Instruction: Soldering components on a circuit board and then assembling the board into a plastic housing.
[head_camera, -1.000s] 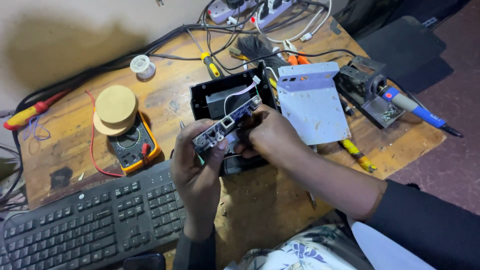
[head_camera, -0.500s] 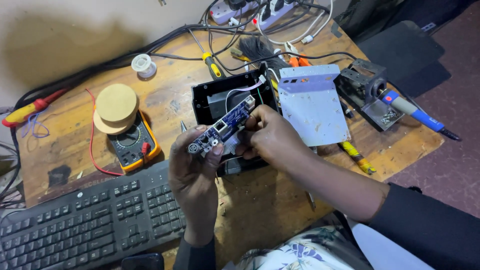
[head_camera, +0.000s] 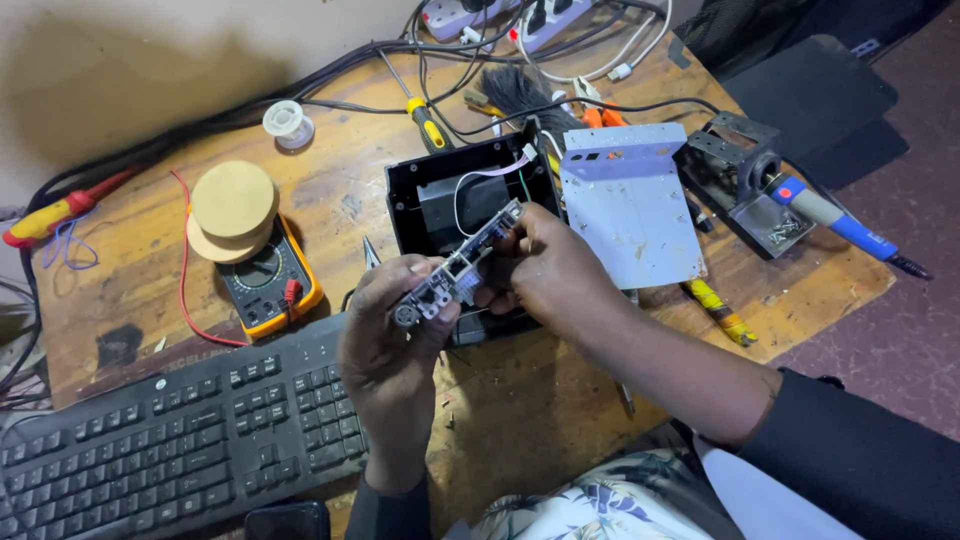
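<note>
A small blue circuit board with connectors along one edge is held tilted above the wooden workbench. My left hand grips its lower left end. My right hand pinches its upper right end. Thin white and coloured wires run from the board into an open black plastic case lying just behind my hands.
A black keyboard lies at the front left. A yellow multimeter sits under round wooden discs. A grey metal cover, soldering iron on a stand, screwdrivers, solder spool and cables crowd the back and right.
The board has been turned between my hands, its long edge now tilting up to the right, with the component side facing me. Both hands stay over the black case.
</note>
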